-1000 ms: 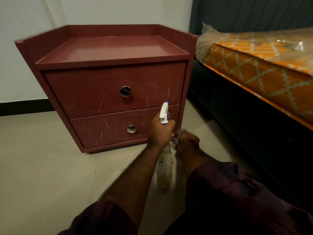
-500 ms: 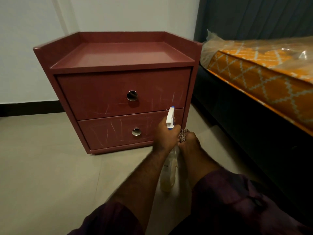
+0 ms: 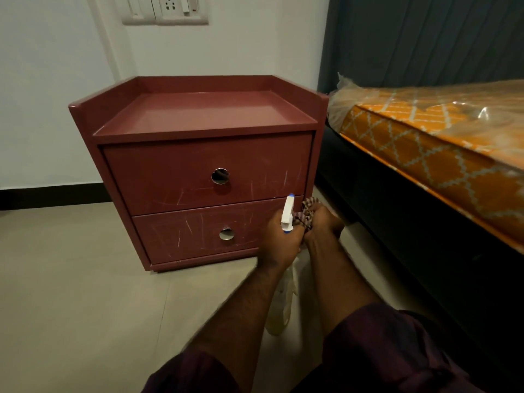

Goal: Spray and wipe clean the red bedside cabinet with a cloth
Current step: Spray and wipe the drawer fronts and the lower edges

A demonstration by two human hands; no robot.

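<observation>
Against the white wall (image 3: 56,95), the red bedside cabinet (image 3: 198,168) stands untouched just beyond the fingers (image 3: 321,214), now raised together: spray bottle (image 3: 287,212) clenched in the left hand (image 3: 279,238), cloth (image 3: 305,216) bunched in the right hand (image 3: 327,225), so spraying is judged imminent.

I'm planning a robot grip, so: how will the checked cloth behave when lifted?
Likely floppy: the checked cloth sits crumpled in folds in the right hand. Probably light, since that one hand's curled fingers carry it. Unlikely to roll or slip; released, it would probably fall limp.
</observation>
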